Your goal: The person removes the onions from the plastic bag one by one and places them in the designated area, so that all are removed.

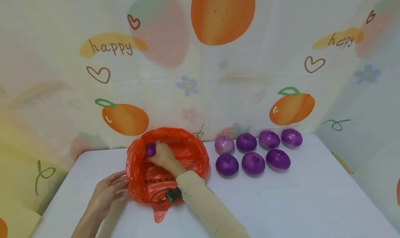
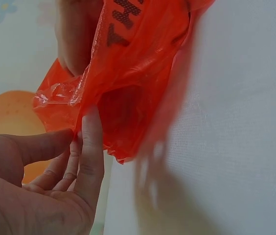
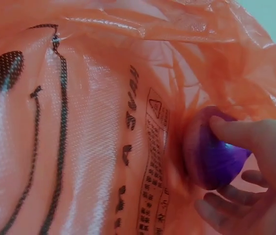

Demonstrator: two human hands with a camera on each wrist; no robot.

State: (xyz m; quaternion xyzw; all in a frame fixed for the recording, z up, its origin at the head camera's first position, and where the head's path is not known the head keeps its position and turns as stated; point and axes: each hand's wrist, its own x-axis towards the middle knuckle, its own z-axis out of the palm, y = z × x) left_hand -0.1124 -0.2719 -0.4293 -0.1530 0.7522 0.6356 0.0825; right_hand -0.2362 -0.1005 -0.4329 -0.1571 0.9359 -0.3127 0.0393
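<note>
A red plastic bag (image 1: 200,154) stands with its wide mouth toward me in the head view. My left hand (image 1: 104,193) is at the bag's left side; in the left wrist view the thumb (image 2: 50,144) and fingers (image 2: 91,156) pinch its film. Inside the bag, my right hand (image 1: 164,158) grips a purple onion (image 1: 150,150) near the left wall. The right wrist view shows this onion (image 3: 211,152) between thumb and fingers, against the red film. Part of it is hidden by the hand.
Several purple onions (image 1: 253,164) sit in two rows right of the bag, on the white table (image 1: 281,203). One back-row onion (image 1: 224,145) is paler. Behind the table hangs a fruit-patterned cloth (image 1: 206,109). A bag flap (image 1: 160,213) lies toward the front.
</note>
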